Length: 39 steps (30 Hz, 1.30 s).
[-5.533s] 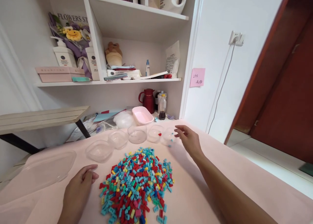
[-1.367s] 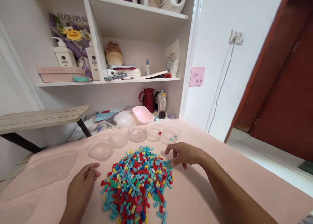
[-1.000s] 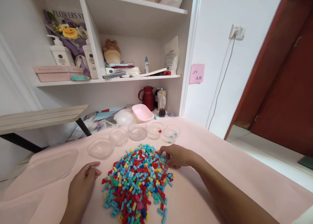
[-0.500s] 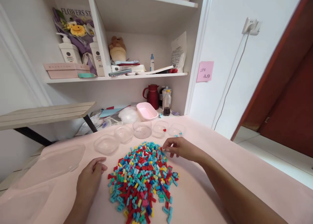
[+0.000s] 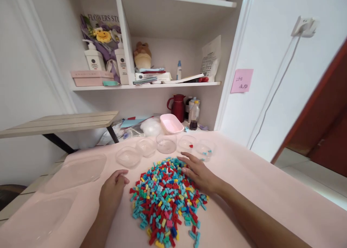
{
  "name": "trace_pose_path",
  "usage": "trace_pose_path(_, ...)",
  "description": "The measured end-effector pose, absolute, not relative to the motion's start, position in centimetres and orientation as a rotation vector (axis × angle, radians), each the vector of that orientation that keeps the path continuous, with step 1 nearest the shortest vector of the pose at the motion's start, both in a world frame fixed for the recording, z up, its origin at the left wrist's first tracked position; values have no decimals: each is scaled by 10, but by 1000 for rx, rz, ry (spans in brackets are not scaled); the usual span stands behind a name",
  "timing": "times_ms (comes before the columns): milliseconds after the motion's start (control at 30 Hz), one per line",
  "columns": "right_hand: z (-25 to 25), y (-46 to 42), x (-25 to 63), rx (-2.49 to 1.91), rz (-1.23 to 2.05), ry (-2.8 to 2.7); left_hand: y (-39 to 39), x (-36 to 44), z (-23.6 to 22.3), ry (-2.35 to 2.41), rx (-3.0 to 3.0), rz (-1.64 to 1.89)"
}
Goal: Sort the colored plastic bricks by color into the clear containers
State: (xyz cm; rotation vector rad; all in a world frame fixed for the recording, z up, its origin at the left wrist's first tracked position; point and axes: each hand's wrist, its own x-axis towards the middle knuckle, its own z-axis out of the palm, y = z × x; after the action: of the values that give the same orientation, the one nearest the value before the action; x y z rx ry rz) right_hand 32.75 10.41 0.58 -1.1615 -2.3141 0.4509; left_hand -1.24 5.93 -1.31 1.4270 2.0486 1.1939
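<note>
A heap of small toy building bricks (image 5: 165,194) in red, light blue, yellow, green and other colours lies between my hands. My right hand (image 5: 199,172) reaches over the heap's upper right side with its fingers spread, the fingertips at the bricks. No brick shows in its grasp. To the left of the heap, my left hand (image 5: 113,190) rests on the cloth, fingers loosely bent and thumb apart from the forefinger. Beyond the heap stand clear dishes: a far-right dish (image 5: 214,147) with a few light blue bricks, and another dish (image 5: 187,138) with one red brick.
More clear dishes, among them a round dish (image 5: 166,152), continue the row leftward. Large clear lids or trays (image 5: 101,161) lie at the left. Behind are a pink basin (image 5: 172,124), a red jug (image 5: 178,107) and a bottle (image 5: 194,116). A slatted bench (image 5: 81,120) stands left.
My right hand has come down over the heap and its fingers have spread. More light blue shows in the far-right dish. The view has swung left; my left hand still rests beside the heap.
</note>
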Motion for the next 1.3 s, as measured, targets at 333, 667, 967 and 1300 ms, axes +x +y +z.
trace_pose_path(333,14,95,322,-1036,734,-2350,53,-5,-5,2086,1379,1160)
trace_pose_path(667,31,93,330,-1030,856,-2353,49,1,1,2136,1377,1064)
trace_pose_path(967,33,97,336,-979,814,-2203,49,1,0,2170,1387,1027)
trace_pose_path(1300,21,89,318,-992,504,-2408,54,-3,-1,2186,1413,994)
